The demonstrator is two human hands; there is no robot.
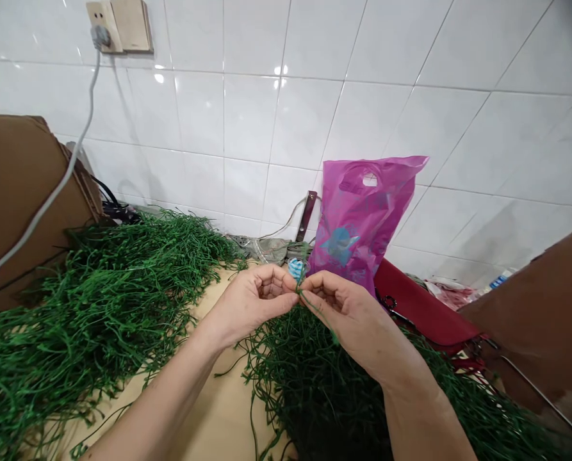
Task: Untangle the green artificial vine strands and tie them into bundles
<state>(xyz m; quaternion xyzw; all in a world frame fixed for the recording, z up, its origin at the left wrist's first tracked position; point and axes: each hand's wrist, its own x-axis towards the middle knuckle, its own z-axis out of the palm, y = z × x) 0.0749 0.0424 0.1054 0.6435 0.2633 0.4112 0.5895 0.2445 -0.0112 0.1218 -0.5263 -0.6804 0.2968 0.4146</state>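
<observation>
My left hand [257, 298] and my right hand [346, 314] meet at the middle of the view, fingertips touching. Both pinch a thin green cord [320, 312], whose loose end trails down over the right hand. Whether it has a knot between the fingertips is too small to tell. Under the right hand spreads a dark green heap of cords [309, 378]. To the left lies another, brighter heap of green cords [93, 320], many with small knobbed ends. Just behind the fingertips shows a small blue-and-white striped thing [296, 267], partly hidden.
A purple plastic bag [357, 218] stands against the white tiled wall [252, 115]. Red material [424, 307] and a brown surface [545, 320] are at right. A cardboard box [21, 186] stands left, with a grey cable [81, 137] hanging from a wall socket [104, 25].
</observation>
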